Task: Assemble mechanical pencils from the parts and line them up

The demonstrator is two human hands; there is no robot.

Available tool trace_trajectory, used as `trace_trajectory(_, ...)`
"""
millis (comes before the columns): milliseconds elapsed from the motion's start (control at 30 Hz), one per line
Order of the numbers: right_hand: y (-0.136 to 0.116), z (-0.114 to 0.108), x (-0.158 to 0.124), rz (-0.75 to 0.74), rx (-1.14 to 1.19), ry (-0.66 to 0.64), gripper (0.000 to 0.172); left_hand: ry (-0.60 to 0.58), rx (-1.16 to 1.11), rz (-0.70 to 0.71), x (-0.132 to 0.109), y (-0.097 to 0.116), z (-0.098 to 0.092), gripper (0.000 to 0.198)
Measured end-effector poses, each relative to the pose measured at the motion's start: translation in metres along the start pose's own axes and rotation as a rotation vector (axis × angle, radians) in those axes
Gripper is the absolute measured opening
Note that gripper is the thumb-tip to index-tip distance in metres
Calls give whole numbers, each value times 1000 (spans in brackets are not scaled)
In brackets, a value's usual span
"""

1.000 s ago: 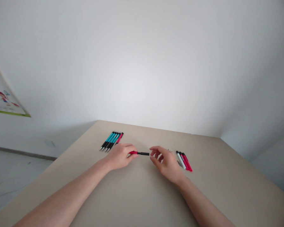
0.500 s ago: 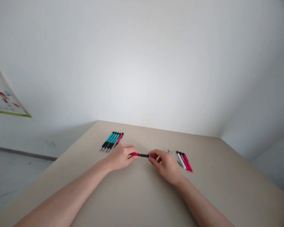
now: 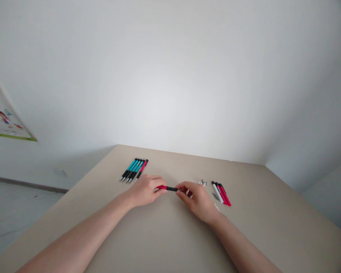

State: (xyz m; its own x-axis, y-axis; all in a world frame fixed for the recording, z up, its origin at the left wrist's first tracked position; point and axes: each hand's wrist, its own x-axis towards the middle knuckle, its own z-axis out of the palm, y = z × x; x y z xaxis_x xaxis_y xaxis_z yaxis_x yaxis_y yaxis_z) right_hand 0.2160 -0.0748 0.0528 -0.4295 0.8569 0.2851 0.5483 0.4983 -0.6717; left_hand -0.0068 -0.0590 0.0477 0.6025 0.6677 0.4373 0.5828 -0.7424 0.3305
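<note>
Near the middle of the table [image 3: 159, 235], a pen [image 3: 172, 189] with a red barrel and a black grip lies level between my two hands. The thumb and fingers of my left hand [image 3: 144, 190] are closed on its red end, covering part of the barrel. At the other end, my right hand [image 3: 198, 199] pinches the tip beyond the black grip. Its fingertips largely hide that tip. To the right of this hand lie small silver-white pieces [image 3: 202, 182], too small to make out exactly.
At left, several blue pens [image 3: 133, 169] lie in a row beside a red pen [image 3: 142, 169]. At right are a white pen barrel [image 3: 218, 193], red barrels [image 3: 225, 195] and small grey pieces [image 3: 215, 196]. A wall [image 3: 170, 94] stands behind the table; a poster [image 3: 8, 117] hangs left.
My right hand has shifted slightly left and down at the pen's tip. The pen tilts a little more, and more of the small silver-white pieces shows beside my right hand.
</note>
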Motion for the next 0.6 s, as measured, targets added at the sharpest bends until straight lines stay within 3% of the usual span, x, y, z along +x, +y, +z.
trace_trajectory(600,-4,0,-2,-52,9,-28,21,-24,-20,8,1,2,0,9)
